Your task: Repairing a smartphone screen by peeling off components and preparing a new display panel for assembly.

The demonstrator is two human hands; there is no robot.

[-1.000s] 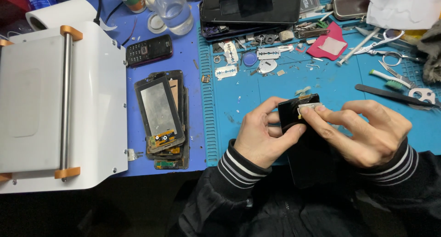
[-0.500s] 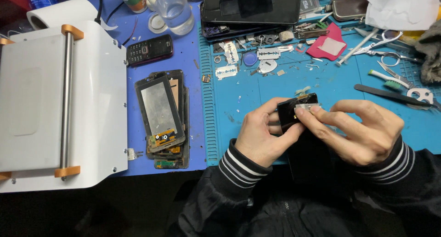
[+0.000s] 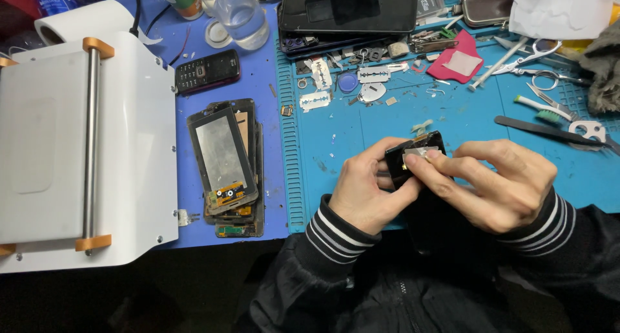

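A small black rectangular phone [image 3: 413,157] is gripped by the left hand [image 3: 368,191] above the blue ribbed worktop mat [image 3: 361,129]. A thin silver blade [image 3: 423,154] is pinched against the phone by the right hand [image 3: 497,184].

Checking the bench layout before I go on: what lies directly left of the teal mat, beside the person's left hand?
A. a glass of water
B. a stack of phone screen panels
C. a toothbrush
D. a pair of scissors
B: the stack of phone screen panels lies on the blue mat just left of the teal mat, level with the left hand.
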